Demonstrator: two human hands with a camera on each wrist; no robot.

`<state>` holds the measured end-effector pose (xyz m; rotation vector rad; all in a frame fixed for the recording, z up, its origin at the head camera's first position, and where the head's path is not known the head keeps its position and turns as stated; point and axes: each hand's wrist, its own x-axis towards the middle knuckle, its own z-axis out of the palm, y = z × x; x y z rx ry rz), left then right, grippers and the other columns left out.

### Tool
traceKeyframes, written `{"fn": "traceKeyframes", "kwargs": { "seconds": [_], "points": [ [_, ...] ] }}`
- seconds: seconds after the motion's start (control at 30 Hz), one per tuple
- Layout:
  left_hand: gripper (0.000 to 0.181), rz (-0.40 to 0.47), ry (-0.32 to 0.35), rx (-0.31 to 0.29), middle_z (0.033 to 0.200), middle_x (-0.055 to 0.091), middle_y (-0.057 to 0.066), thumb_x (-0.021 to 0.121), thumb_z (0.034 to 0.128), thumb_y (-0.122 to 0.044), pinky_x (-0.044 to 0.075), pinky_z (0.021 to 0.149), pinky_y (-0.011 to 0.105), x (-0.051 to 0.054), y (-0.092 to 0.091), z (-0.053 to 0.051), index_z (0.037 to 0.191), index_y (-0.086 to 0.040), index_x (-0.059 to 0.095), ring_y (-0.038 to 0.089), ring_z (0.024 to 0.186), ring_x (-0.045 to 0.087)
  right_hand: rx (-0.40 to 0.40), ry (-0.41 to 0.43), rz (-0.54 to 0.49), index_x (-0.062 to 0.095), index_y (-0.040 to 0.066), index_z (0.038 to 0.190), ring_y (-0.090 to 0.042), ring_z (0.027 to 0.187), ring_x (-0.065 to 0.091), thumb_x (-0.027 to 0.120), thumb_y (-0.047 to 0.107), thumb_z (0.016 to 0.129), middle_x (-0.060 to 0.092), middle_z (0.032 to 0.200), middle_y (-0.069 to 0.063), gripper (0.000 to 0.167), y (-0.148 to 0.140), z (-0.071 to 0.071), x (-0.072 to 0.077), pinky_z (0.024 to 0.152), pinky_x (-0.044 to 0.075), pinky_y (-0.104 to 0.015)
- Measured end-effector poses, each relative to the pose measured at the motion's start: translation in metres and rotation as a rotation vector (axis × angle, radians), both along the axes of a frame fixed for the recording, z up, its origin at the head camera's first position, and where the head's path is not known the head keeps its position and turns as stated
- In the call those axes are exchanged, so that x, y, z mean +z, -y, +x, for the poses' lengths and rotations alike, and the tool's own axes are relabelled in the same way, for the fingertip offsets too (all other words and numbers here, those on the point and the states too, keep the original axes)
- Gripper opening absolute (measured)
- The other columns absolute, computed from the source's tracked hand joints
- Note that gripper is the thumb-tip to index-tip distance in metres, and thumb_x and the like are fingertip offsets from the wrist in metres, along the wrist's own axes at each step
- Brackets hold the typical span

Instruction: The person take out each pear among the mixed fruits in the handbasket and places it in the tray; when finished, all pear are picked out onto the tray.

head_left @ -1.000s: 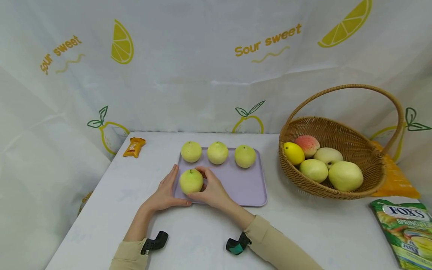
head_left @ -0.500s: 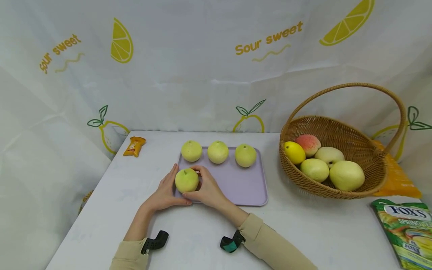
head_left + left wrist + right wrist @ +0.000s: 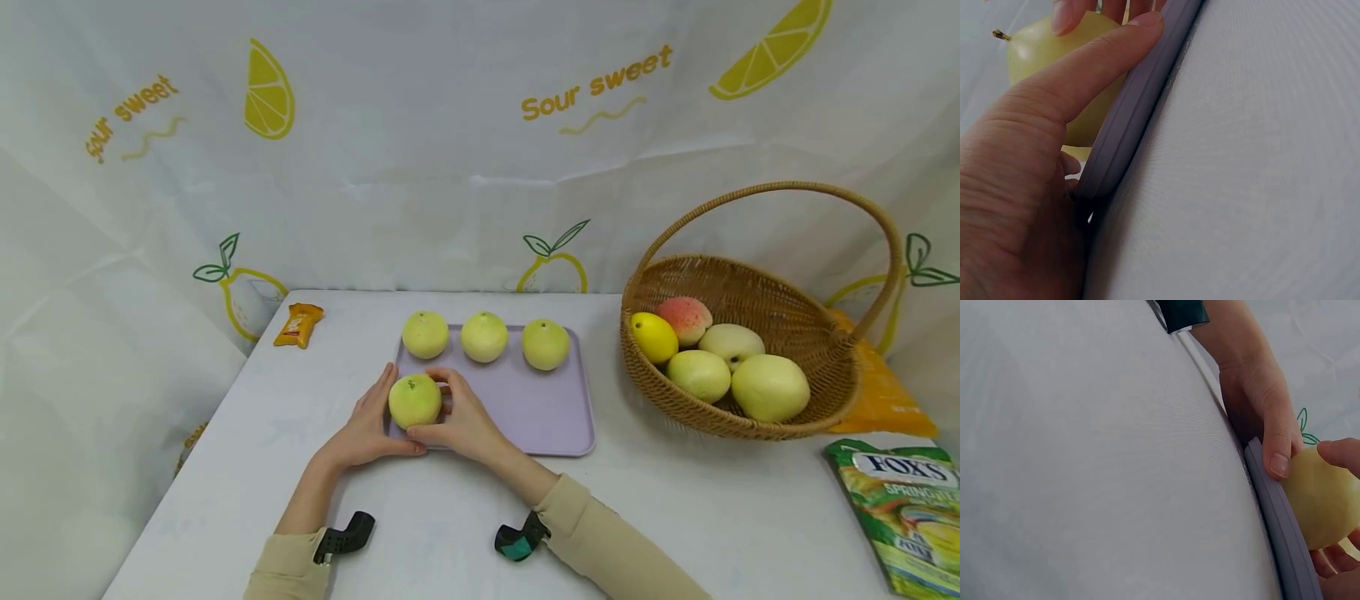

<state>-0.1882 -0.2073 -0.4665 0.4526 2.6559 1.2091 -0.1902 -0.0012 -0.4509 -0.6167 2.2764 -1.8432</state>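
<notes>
My right hand [image 3: 468, 423] holds a round yellow-green fruit [image 3: 414, 402] with a short stem, thumb at its near side and fingers behind it. The fruit stands at the front left corner of a flat lilac tray [image 3: 532, 417]. My left hand [image 3: 367, 427] spreads around that corner, with straight fingers along the left edge and the thumb [image 3: 1104, 59] lying along the front rim. Three similar fruits form a row at the tray's back: a left one [image 3: 425, 335], a middle one [image 3: 483, 337] and a right one [image 3: 545, 344].
A handled wicker basket [image 3: 750, 429] on the right contains a lemon [image 3: 654, 337], a peach [image 3: 684, 320] and several pale fruits. An orange bag [image 3: 885, 392] and a green FOX'S pouch [image 3: 900, 508] lie beyond it. An orange wrapped snack [image 3: 299, 325] lies back left.
My right hand has shifted the held fruit slightly left, towards the tray's left edge and my left hand. Over the last half second both hands hardly move. The left hand stays at the corner.
</notes>
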Motion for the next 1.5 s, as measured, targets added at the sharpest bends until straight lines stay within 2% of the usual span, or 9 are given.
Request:
{"fn": "traceKeyframes", "kwargs": {
  "seconds": [0.17,0.3,0.43,0.7,0.83,1.0,1.13,1.33,1.5],
  "points": [
    [0.13,-0.015,-0.004,0.004,0.164,-0.005,0.008,0.086,0.0679,-0.048,0.004,0.11,0.066,0.001,0.001,0.0,0.157,-0.008,0.001,0.037,0.147,-0.002,-0.017,0.053,-0.059,0.042,0.004,0.141,-0.031,0.118,0.053,0.081,0.01,0.079,0.046,0.14,-0.014,0.074,-0.009,0.004,0.001,0.096,0.048,-0.045],
    [0.131,-0.015,-0.015,0.012,0.163,-0.004,0.009,0.087,0.0662,-0.048,0.005,0.11,0.066,0.001,0.001,0.001,0.157,-0.007,0.003,0.037,0.147,-0.001,-0.049,0.084,-0.073,0.048,0.005,0.137,-0.03,0.117,0.053,0.077,0.014,0.084,0.051,0.137,-0.011,0.061,-0.017,0.009,0.004,0.095,0.047,-0.045],
    [0.131,-0.018,-0.024,0.002,0.163,-0.004,0.01,0.087,0.0662,-0.049,0.005,0.11,0.065,0.0,0.001,0.0,0.157,-0.006,0.003,0.037,0.147,0.0,-0.082,0.121,-0.114,0.055,0.004,0.131,-0.029,0.115,0.055,0.072,0.014,0.088,0.056,0.131,-0.011,0.048,-0.027,0.014,0.008,0.094,0.047,-0.039],
    [0.132,-0.035,-0.028,0.005,0.164,-0.003,0.01,0.087,0.065,-0.052,0.005,0.111,0.064,0.001,0.0,-0.002,0.157,-0.007,0.003,0.036,0.147,0.0,-0.088,0.161,-0.157,0.065,0.0,0.113,-0.024,0.103,0.061,0.064,0.005,0.09,0.066,0.114,-0.015,0.024,-0.049,0.021,0.009,0.081,0.049,-0.024],
    [0.131,-0.035,-0.029,0.006,0.163,-0.003,0.01,0.087,0.0654,-0.05,0.004,0.111,0.064,0.0,0.001,-0.001,0.157,-0.007,0.003,0.037,0.147,0.0,-0.048,0.188,-0.178,0.064,-0.004,0.113,-0.025,0.102,0.062,0.061,0.002,0.091,0.066,0.11,-0.019,0.023,-0.06,0.026,0.009,0.084,0.05,-0.023],
    [0.131,-0.034,-0.026,-0.004,0.163,-0.004,0.012,0.087,0.0662,-0.049,0.004,0.11,0.066,0.0,0.0,0.0,0.157,-0.006,0.003,0.04,0.146,-0.001,-0.011,0.195,-0.186,0.062,-0.008,0.114,-0.036,0.106,0.061,0.061,0.002,0.092,0.065,0.108,-0.02,0.024,-0.079,0.03,0.01,0.086,0.051,-0.024],
    [0.131,-0.031,-0.028,-0.008,0.163,-0.004,0.012,0.087,0.0664,-0.049,0.003,0.11,0.066,0.001,0.0,0.0,0.157,-0.006,0.003,0.04,0.146,-0.001,-0.007,0.235,-0.187,0.06,-0.009,0.116,-0.04,0.11,0.058,0.062,0.004,0.093,0.064,0.111,-0.021,0.027,-0.093,0.033,0.014,0.088,0.051,-0.026],
    [0.13,-0.037,-0.02,-0.01,0.163,-0.004,0.011,0.086,0.0668,-0.049,0.002,0.11,0.066,0.0,0.0,-0.001,0.157,-0.007,0.002,0.04,0.146,0.0,0.009,0.265,-0.146,0.057,-0.008,0.12,-0.038,0.112,0.055,0.061,0.007,0.095,0.059,0.118,-0.026,0.029,-0.117,0.04,0.023,0.09,0.049,-0.025],
    [0.13,-0.037,-0.023,-0.013,0.163,-0.004,0.012,0.086,0.0672,-0.049,0.001,0.11,0.065,0.0,0.0,0.0,0.157,-0.006,0.003,0.04,0.146,0.0,0.037,0.23,-0.054,0.057,-0.005,0.122,-0.032,0.109,0.055,0.06,0.012,0.097,0.057,0.121,-0.026,0.03,-0.138,0.045,0.032,0.089,0.048,-0.024]
  ]
}}
